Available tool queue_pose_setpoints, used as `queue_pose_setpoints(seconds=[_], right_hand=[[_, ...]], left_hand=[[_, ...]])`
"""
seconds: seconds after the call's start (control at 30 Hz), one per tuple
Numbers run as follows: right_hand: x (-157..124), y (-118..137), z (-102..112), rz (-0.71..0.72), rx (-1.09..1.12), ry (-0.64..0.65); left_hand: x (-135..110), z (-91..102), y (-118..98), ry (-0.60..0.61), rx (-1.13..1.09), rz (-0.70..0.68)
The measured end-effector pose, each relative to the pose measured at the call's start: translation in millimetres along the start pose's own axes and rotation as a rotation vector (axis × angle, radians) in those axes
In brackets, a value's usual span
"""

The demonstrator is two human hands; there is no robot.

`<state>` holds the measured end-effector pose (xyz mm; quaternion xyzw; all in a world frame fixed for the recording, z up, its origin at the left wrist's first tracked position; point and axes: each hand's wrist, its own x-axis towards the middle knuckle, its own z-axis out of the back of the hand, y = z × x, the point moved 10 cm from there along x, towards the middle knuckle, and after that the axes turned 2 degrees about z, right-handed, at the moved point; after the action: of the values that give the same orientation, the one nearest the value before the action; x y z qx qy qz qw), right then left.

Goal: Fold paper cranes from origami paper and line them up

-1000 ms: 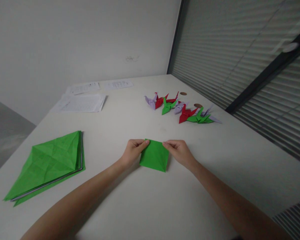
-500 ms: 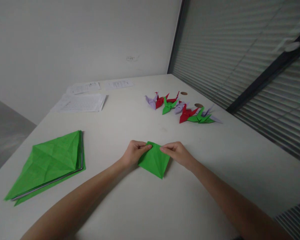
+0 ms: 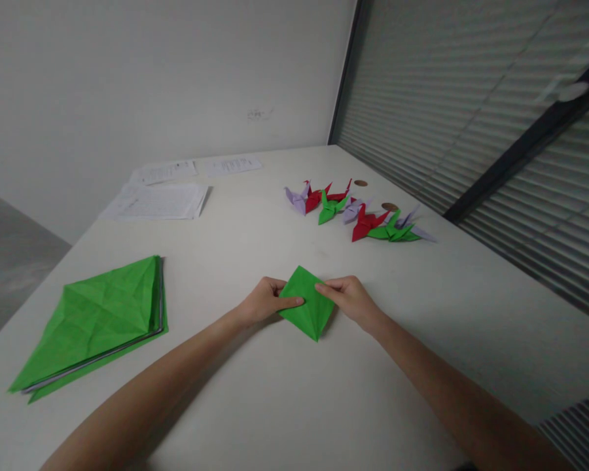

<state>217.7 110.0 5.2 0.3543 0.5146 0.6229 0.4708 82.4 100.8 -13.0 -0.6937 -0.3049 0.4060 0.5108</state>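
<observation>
A green square of folded origami paper (image 3: 310,315) is held over the near middle of the white surface (image 3: 255,392), turned so that one corner points away from the person and another points back, with crease lines running toward the near corner. The left hand (image 3: 264,302) has its grip closed on the left corner, thumb laid flat across the top and fingers underneath. The right hand (image 3: 349,294) pinches the upper right edge, its grip likewise closed, thumb on top. Well to the left lies a stack of larger creased paper (image 3: 101,304), green on top with greyish layers showing at the edge. Beyond the hands, to the right, red, green and lilac paper cranes (image 3: 352,212) sit close together in a slanting row, near the window blinds (image 3: 422,98). Printed sheets (image 3: 161,201) lie at the far left, by the wall (image 3: 152,78).
</observation>
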Motion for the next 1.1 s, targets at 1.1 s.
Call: queue_pose_setpoints(seconds=[1.1], right_hand=[[-19, 29, -24, 0.517, -1.028, 0.329]], left_hand=[[-14, -22.9, -16, -0.12, 1.58, -0.555]])
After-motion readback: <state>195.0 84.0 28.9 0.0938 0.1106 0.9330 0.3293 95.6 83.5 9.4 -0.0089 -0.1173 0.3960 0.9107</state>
